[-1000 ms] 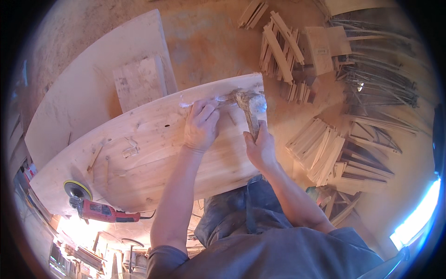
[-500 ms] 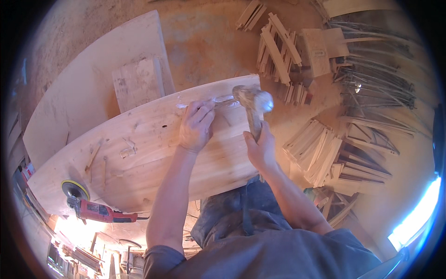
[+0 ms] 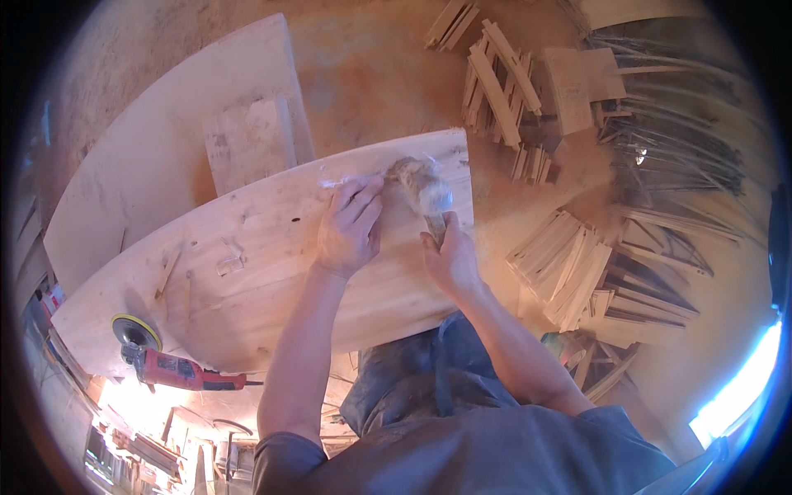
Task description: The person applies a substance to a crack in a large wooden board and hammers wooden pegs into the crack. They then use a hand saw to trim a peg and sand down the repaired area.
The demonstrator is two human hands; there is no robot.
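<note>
My right hand (image 3: 453, 260) is closed around the handle of a hammer (image 3: 422, 188). The hammer's head, blurred by motion, is close to the fingertips of my left hand (image 3: 351, 223). Those fingers are pinched on a slim chisel-like tool that lies low along the wooden panel; my fingers and the hammer hide most of it. Under both hands is the large, pale wooden panel (image 3: 272, 289) with a curved far edge. A bright whitish streak shows on the wood just left of my left fingers.
A red angle grinder (image 3: 177, 371) with a round pad rests at the panel's near left edge. Wood slivers (image 3: 168, 272) lie on the panel. Beyond it stands another curved panel (image 3: 165, 124) with a board on it. Stacked wooden slats (image 3: 561, 264) and metal rods (image 3: 685, 144) are at the right.
The hammer has swung left and its head is now close to my left fingers. My right hand has followed it slightly left; my left hand has stayed nearly in place.
</note>
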